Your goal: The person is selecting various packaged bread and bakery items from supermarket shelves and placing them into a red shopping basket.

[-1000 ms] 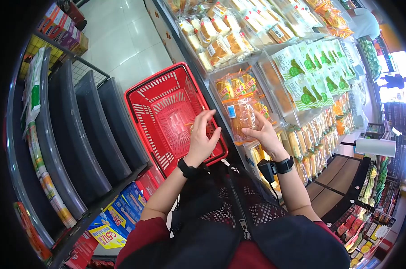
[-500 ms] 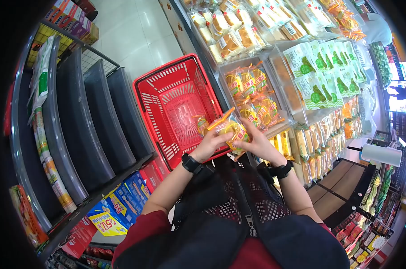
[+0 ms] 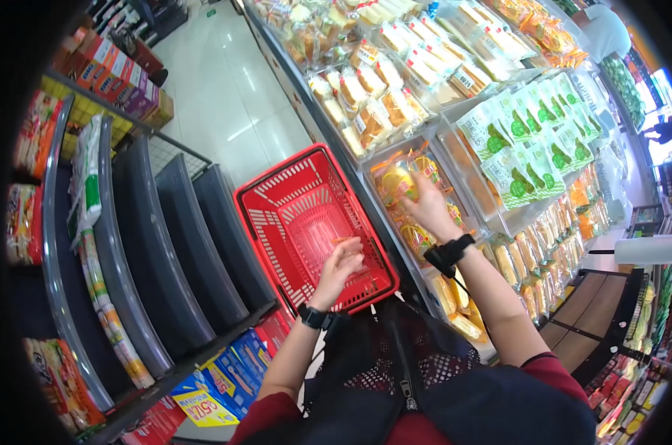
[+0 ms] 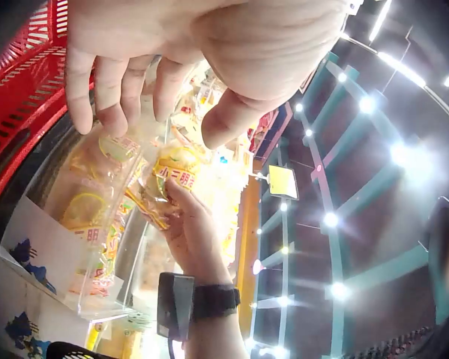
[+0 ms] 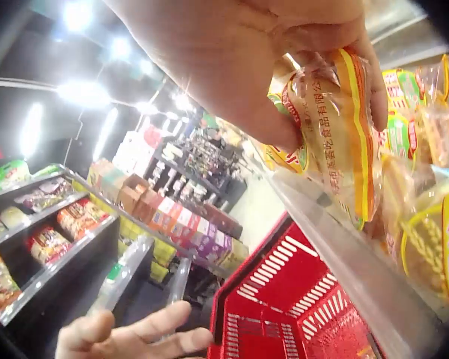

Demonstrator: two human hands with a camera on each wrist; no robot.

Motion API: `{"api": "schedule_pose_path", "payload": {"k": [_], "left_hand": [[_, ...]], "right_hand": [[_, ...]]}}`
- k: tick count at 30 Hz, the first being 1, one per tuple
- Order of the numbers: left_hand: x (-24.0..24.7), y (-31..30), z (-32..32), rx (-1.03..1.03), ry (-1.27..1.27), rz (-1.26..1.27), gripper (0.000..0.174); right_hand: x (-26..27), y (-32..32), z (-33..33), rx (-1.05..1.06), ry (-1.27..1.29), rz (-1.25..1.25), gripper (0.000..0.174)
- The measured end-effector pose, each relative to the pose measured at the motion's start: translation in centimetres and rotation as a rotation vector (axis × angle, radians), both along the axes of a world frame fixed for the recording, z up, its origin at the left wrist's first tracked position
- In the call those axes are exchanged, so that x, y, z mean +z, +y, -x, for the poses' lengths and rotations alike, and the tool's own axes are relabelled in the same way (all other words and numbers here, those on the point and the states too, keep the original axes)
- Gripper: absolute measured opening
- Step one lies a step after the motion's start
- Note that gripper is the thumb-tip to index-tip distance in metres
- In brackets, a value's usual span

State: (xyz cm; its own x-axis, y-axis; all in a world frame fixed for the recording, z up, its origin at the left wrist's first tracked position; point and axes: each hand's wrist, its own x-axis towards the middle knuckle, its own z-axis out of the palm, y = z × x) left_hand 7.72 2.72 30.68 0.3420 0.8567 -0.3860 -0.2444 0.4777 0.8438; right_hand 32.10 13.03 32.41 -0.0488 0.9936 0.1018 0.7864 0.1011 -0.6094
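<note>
My right hand (image 3: pixel 432 208) is over a bin of wrapped buns at the right and grips one packaged bun (image 5: pixel 333 142). Its clear wrapper has orange and yellow edges and red print. More of the same packets (image 3: pixel 416 239) lie around it in the clear-walled bin. Above the red shopping basket (image 3: pixel 310 222) hangs my left hand (image 3: pixel 341 271), fingers loosely bent and nothing in them. An orange bit of wrapper (image 3: pixel 343 239) shows inside the basket by the left fingertips, the rest hidden by that hand.
Green-and-white bags (image 3: pixel 525 174) stand right of the bin, with packed bread (image 3: pixel 377 111) beyond it. Dark tiered shelves (image 3: pixel 158 245) line the left side. A tiled aisle (image 3: pixel 232 96) runs ahead, and a roll of plastic bags (image 3: pixel 647 249) sits at the far right.
Half a second ago both hands held a packaged bun over the basket's edge. That packet has left the hands; the right hand moved back to the bin and grips another. The left stayed over the basket.
</note>
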Motion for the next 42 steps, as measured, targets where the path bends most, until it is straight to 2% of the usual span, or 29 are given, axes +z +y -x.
{"api": "schedule_pose_path", "payload": {"k": [2,3,5,8,10,13,14,16,17,19,20,22,23,27,30,32,34,35,37,42], "left_hand": [[0.2,0.0,0.0,-0.007,0.024,0.002,0.045],[0.3,-0.1,-0.1,0.005,0.062,0.001,0.045],[1.0,0.4,-0.7,0.031,0.113,-0.013,0.044],[2.1,1.9,-1.7,0.053,0.126,-0.066,0.043],[2.4,3.4,-3.0,0.065,0.185,-0.141,0.042],[4.6,6.8,-5.1,0.063,0.584,-0.495,0.046],[4.6,7.8,-5.9,0.062,0.587,-0.496,0.046],[4.6,9.6,-7.5,0.064,0.915,-0.838,0.05],[4.7,10.2,-8.3,0.063,0.918,-0.839,0.05],[4.8,11.1,-9.6,-0.07,1.238,-1.043,0.053],[4.7,11.4,-10.0,-0.072,1.241,-1.044,0.053],[3.7,12.2,-10.5,-0.224,1.408,-0.995,0.052],[3.3,12.5,-10.6,-0.208,1.462,-1.049,0.05],[3.1,12.9,-10.7,-0.251,1.524,-1.074,0.039],[3.6,13.0,-10.9,-0.263,1.537,-1.065,0.035],[3.9,13.0,-11.0,-0.279,1.547,-1.045,0.036],[4.0,12.7,-11.3,-0.282,1.553,-1.05,0.037],[3.8,12.6,-11.3,-0.28,1.565,-1.051,0.041],[3.4,12.8,-11.1,-0.285,1.598,-1.07,0.049],[2.7,12.5,-11.3,-0.293,1.646,-1.084,0.049]], "right_hand": [[-1.4,1.0,1.0,0.022,-0.009,-0.03,0.054],[-1.8,1.2,1.3,0.002,-0.038,0.044,0.054],[-1.6,1.6,2.0,-0.032,-0.076,0.141,0.054],[-0.8,1.6,2.2,0.005,-0.11,0.155,0.056],[-0.2,1.8,1.1,0.032,-0.126,0.149,0.051],[-0.1,3.1,-1.5,-0.149,-0.132,-0.085,0.043],[-0.8,3.6,-2.5,-0.149,-0.129,-0.086,0.043],[-2.2,4.4,-3.8,-0.2,-0.314,0.037,0.041],[-2.8,4.6,-4.0,-0.197,-0.328,0.129,0.037],[-4.4,4.5,-4.2,-0.178,-0.285,0.127,0.034],[-5.1,4.5,-4.5,-0.159,-0.246,0.126,0.03],[-4.9,4.5,-5.0,-0.136,-0.164,0.11,0.026],[-4.9,4.6,-5.3,-0.11,-0.089,0.094,0.021],[-2.6,4.5,-4.1,0.0,-0.076,-0.052,0.017],[-2.8,5.9,-3.1,-0.022,0.003,-0.148,0.019],[-3.1,7.0,-2.4,-0.06,0.031,-0.081,0.022],[-3.0,8.0,-2.2,-0.03,-0.085,0.224,0.024],[-3.0,8.3,-2.1,-0.018,-0.094,0.253,0.025],[-3.9,8.9,-1.9,0.019,-0.108,0.199,0.022],[-3.2,8.0,-2.4,0.114,-0.157,0.059,0.021]]}}
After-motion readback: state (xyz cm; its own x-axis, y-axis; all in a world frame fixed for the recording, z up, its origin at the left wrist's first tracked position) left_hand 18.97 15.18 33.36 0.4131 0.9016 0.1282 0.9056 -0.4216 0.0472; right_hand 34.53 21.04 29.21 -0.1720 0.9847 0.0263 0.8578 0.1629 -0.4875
